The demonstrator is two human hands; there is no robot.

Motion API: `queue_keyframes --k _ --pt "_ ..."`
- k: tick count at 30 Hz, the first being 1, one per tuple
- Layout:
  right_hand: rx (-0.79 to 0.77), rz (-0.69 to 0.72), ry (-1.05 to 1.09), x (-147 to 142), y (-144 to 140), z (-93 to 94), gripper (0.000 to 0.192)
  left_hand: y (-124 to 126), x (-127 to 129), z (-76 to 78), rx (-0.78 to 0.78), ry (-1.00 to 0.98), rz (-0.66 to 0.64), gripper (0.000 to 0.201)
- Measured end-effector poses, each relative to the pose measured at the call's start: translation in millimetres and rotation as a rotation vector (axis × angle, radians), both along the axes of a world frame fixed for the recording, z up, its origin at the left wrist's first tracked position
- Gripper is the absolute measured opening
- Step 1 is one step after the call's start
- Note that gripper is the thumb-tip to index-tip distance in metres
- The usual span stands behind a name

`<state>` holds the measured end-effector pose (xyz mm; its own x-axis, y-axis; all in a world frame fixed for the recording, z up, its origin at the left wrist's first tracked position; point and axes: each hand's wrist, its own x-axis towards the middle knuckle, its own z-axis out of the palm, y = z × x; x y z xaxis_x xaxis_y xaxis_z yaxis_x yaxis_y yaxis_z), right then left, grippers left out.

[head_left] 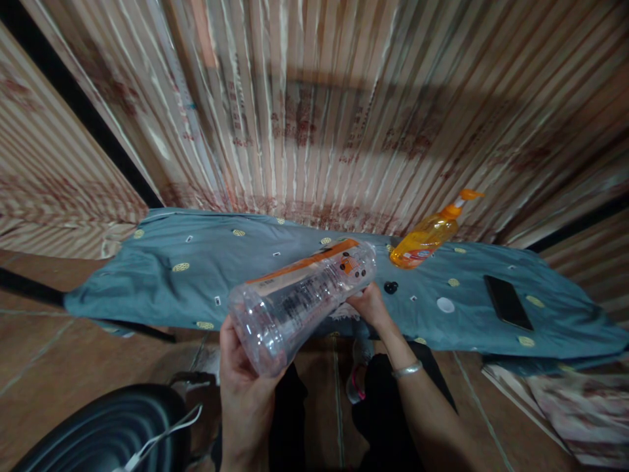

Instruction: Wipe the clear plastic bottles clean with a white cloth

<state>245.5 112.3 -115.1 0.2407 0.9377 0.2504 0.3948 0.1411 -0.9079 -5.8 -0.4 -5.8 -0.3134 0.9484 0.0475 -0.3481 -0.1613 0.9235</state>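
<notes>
A large clear plastic bottle [304, 301] with an orange and white printed label lies tilted across my two hands, above the cloth-covered table. My left hand [248, 367] grips its wide end at the lower left, thumb and fingers around it. At the narrower far end, my right hand [368, 305] holds the bottle from below, its fingers partly hidden behind the plastic. A silver bangle circles the right wrist. Just beyond that hand, a small black object [391, 287] rests on the cloth, and a pump bottle [425, 239] of orange liquid stands behind it.
The narrow table has a blue-green patterned cloth [157, 275]. On its right side are a white round disc [445, 305] and a black phone [508, 301]. Striped curtains [304, 118] hang behind. A black round stool [128, 426] with a white cable is at lower left.
</notes>
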Motion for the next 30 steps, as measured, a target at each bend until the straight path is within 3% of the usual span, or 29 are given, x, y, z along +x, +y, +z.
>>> queue_keyframes --k 15,30 --pt "-0.006 -0.014 -0.014 2 0 0.0 0.047 -2 -1 0.0 -0.02 -0.011 0.017 0.083" --pt "0.01 -0.015 0.098 -7 -1 14.3 0.053 0 -1 -1.6 -0.015 -0.011 0.025 0.079"
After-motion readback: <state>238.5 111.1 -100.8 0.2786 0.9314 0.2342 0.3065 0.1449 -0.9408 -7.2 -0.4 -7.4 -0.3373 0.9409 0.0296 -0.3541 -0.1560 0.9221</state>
